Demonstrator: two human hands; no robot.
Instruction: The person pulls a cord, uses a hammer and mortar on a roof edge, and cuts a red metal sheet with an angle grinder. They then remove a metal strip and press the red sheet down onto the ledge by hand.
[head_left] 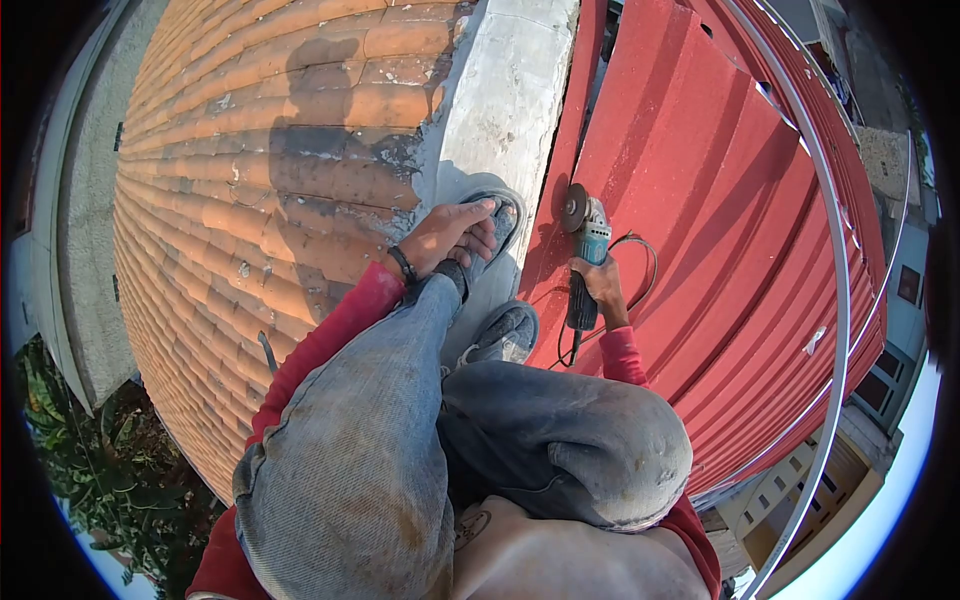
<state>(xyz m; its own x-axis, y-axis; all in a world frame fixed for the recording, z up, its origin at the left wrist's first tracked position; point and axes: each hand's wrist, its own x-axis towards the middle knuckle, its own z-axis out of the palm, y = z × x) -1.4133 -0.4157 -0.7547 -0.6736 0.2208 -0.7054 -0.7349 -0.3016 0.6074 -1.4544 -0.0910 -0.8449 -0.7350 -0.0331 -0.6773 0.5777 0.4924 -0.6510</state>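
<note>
My right hand [601, 287] is wrapped round the body of a teal and black angle grinder [592, 240]. The grinder's disc [576, 208] points away from me, over the red metal roofing sheet [680, 190] near its left edge. A dark cord [650, 265] loops out beside the tool. My left hand [452, 238] holds no tool and rests by my left shoe [500, 215], its fingers loosely bent and apart. A dark band circles the left wrist. Both shoes stand on the pale concrete ridge [505, 100] between the two roofs.
Orange clay tiles [230, 190] slope away on the left, with a shadow across them. A dark gap runs between ridge and red sheet. A pale pipe or cable [835, 250] curves along the right. Green plants [110, 480] lie below at left, buildings at right.
</note>
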